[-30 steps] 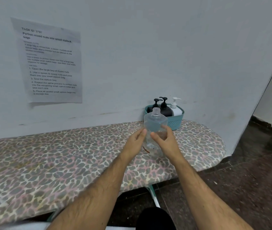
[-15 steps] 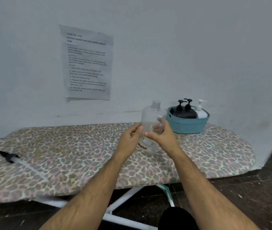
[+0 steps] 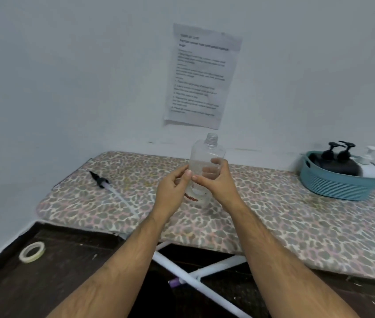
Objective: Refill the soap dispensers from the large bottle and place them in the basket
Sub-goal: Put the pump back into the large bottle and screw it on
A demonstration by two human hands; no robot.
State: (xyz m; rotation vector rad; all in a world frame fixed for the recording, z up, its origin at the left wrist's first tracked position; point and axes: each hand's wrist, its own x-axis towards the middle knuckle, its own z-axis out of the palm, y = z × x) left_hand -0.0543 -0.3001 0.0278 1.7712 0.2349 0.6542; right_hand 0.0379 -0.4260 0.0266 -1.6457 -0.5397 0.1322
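Both hands, left hand [image 3: 174,188] and right hand [image 3: 216,180], grip the uncapped large bottle [image 3: 206,167] upright on the board. View has swung left since a second ago: pump [image 3: 101,180] now visible, recapping likely next. Basket [image 3: 340,183] far right holds three dispensers [image 3: 351,165].

Dim, even, bluish indoor light with faint shadows; overall softness, and wide-angle bending at the edges

Both forearms are bare and hairy with no sleeve reaching them, and the left hand [image 3: 173,191] and right hand [image 3: 219,185] wear no gloves, rings or watch.
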